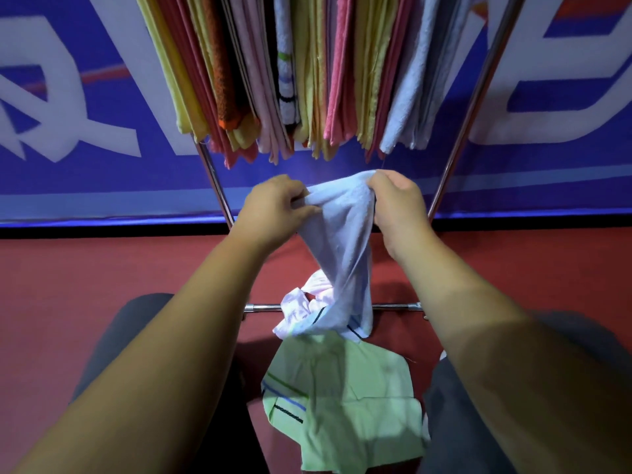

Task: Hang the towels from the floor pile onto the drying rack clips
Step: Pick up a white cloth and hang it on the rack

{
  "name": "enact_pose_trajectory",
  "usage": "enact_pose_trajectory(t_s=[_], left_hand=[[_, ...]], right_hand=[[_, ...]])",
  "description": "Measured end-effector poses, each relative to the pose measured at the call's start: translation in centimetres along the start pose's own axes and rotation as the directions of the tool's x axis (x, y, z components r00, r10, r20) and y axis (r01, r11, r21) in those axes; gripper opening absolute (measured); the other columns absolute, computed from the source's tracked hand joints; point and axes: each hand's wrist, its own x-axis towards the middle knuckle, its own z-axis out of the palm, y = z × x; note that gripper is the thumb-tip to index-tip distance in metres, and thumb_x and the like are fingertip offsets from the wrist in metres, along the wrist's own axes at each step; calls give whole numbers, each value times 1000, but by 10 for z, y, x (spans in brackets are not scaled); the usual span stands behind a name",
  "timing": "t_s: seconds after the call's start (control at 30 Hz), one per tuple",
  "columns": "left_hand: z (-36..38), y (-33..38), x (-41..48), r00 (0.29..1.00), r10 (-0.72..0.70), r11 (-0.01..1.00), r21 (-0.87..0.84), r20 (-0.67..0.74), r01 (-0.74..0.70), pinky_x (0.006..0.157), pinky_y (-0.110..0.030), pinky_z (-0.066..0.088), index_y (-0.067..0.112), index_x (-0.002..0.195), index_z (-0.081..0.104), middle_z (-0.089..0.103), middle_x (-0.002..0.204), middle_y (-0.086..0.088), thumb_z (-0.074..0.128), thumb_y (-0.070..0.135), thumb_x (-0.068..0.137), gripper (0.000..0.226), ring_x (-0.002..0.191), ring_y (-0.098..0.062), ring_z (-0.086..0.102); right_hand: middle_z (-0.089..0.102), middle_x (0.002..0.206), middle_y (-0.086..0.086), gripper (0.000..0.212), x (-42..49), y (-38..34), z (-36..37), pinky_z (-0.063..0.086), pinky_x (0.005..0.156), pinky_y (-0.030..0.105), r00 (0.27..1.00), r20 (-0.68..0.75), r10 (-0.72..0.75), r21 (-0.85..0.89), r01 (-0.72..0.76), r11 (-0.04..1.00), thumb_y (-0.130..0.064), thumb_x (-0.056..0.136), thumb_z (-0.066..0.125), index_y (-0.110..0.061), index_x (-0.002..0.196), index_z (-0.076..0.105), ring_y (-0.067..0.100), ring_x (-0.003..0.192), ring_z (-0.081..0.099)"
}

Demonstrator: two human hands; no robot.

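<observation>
A pale blue towel [343,241] hangs bunched between my hands, just below the hanging row. My left hand [273,210] pinches its upper left edge and my right hand [398,206] grips its upper right corner. The towel's lower end trails down to the floor pile, where a pink-white towel [301,311] and a light green towel [345,398] with striped borders lie between my knees. Several towels [294,70] in yellow, red, orange, pink and blue hang side by side from the top of the drying rack; its clips are out of view above.
The rack's metal legs [215,179] slant down left and right, joined by a low crossbar [261,307] near the floor. A blue banner with white letters [85,114] stands behind. The floor [102,265] is red. My dark-trousered knees [126,336] flank the pile.
</observation>
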Motion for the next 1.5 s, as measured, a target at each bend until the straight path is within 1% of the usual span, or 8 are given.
enact_pose_trajectory(t_s=[0.23, 0.37, 0.5, 0.63, 0.77, 1.07, 1.2, 1.5], left_hand=[[-78, 36, -1, 976, 159, 982, 128, -146, -140, 79, -35, 42, 25, 71, 55, 49, 93, -1, 73, 59, 87, 42, 93, -27, 51], [-136, 66, 3, 993, -46, 998, -36, -106, 42, 57, -38, 39, 9, 70, 48, 56, 67, -10, 74, 65, 87, 64, 62, -26, 52], [-194, 98, -2, 988, -101, 961, -267, -114, 67, 40, -23, 40, 11, 77, 55, 57, 52, 1, 84, 49, 86, 48, 39, -9, 54], [-250, 130, 0, 978, -78, 936, -353, -191, 6, 60, -36, 47, 16, 82, 59, 59, 74, -3, 90, 53, 77, 48, 67, -13, 54], [-297, 167, 2, 972, -63, 904, -425, -225, -40, 69, -38, 60, 16, 88, 66, 73, 89, -3, 92, 47, 77, 42, 79, -18, 68], [-361, 222, 6, 951, -43, 854, -506, -306, -124, 75, -34, 60, 10, 111, 73, 73, 101, -11, 83, 28, 91, 28, 88, -19, 67], [-375, 237, 2, 938, -92, 812, -570, -335, -124, 81, -30, 65, 19, 124, 73, 71, 117, -6, 82, 21, 92, 33, 98, -18, 71], [-369, 246, 7, 903, -316, 811, -576, -290, 99, 51, -24, 55, 13, 98, 71, 73, 93, -6, 77, 34, 97, 21, 83, -21, 72]], right_hand=[[73, 80, -6, 28, -25, -62, -4, 50, 70, 32, 992, -19, -126, 52, 127, 991, -25, 79, 54, -24, 96, 76, 17, 78, 65], [70, 82, -5, 33, -41, -119, -12, 43, 69, 36, 961, 40, -272, 40, 271, 962, -14, 89, 57, -34, 106, 77, 21, 76, 56], [76, 81, -8, 20, -55, -178, -21, 48, 67, 37, 909, 115, -401, -25, 406, 913, -17, 97, 67, -26, 111, 79, 19, 70, 61], [78, 86, -9, 11, -74, -238, -29, 57, 77, 30, 847, 121, -517, -128, 530, 838, -30, 97, 71, -30, 102, 80, 7, 78, 70], [80, 95, -9, 13, -87, -293, -30, 63, 93, 47, 812, 70, -580, -165, 582, 796, -39, 93, 71, -30, 97, 81, 17, 97, 76], [78, 100, 4, 17, -113, -377, -38, 65, 84, 55, 750, 38, -660, -165, 656, 736, -30, 98, 63, -29, 108, 77, 24, 91, 74], [69, 87, 0, 23, -123, -393, -41, 59, 64, 41, 726, 51, -686, -136, 686, 715, -22, 105, 61, -29, 123, 74, 21, 71, 55], [75, 101, 13, 14, -129, -403, -33, 68, 69, 49, 809, 42, -586, -285, 572, 769, -23, 106, 63, -18, 107, 76, 35, 91, 77]])
